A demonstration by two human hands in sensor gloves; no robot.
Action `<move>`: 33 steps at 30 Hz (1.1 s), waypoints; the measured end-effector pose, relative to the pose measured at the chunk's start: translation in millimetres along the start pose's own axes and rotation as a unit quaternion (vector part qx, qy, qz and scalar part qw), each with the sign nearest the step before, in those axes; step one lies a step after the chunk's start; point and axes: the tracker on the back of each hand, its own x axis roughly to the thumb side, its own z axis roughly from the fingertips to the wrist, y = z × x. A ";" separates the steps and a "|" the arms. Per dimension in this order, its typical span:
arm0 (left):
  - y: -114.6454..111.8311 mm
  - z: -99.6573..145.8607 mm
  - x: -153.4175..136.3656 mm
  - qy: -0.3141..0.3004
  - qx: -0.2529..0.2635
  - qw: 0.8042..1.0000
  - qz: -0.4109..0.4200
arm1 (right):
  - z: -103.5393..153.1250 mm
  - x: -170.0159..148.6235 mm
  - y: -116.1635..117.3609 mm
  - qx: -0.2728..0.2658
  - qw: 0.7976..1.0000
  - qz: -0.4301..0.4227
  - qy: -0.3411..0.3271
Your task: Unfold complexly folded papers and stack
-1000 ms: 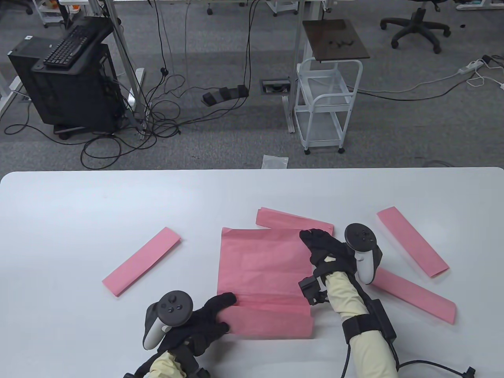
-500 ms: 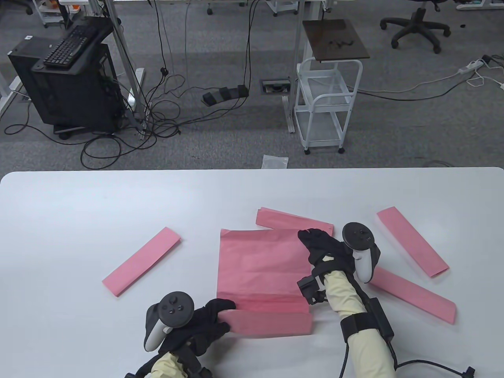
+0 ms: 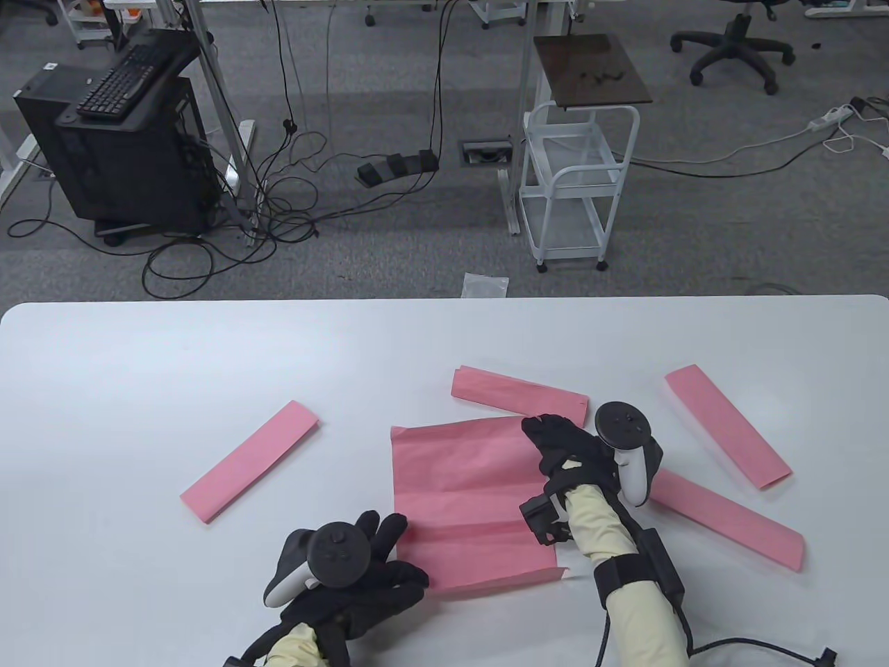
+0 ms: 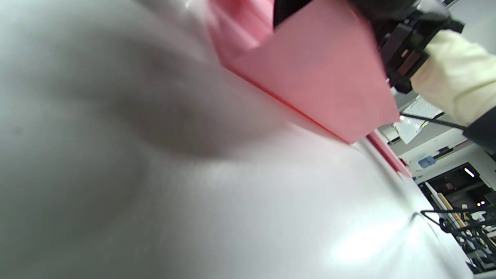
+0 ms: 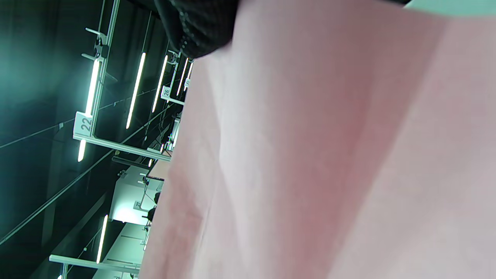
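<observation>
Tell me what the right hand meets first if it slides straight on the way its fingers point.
Probably only more of the unfolded pink paper sheet under the right hand, then bare white table; the folded pink strip seems to lie just right of that line.

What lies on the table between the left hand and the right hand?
In the table view, the unfolded pink sheet spans the stretch between the left hand and the right hand.

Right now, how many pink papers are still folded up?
4: one far left, one behind the open sheet, one far right, one beside the right hand's wrist. None seem hidden.
</observation>
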 end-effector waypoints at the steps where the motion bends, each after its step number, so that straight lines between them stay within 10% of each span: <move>1: -1.1 -1.4 -0.7 0.004 0.000 1.000 0.003 | -0.7 0.3 1.7 0.000 1.000 0.002 -0.001; 22: -24.9 -18.5 -19.4 0.152 -0.113 0.973 -0.131 | 14.3 21.0 8.3 0.006 0.996 0.059 -0.062; 25: -24.7 -18.3 -18.8 0.153 -0.114 0.973 -0.132 | 43.2 23.6 21.1 0.070 0.965 0.213 -0.137; 29: -24.8 -18.4 -18.4 0.155 -0.117 0.972 -0.132 | 89.9 -9.4 75.4 0.281 0.856 0.411 -0.137; 33: -26.0 -18.5 -18.3 0.162 -0.117 0.969 -0.145 | 107.7 -27.9 116.2 0.345 0.804 0.460 -0.152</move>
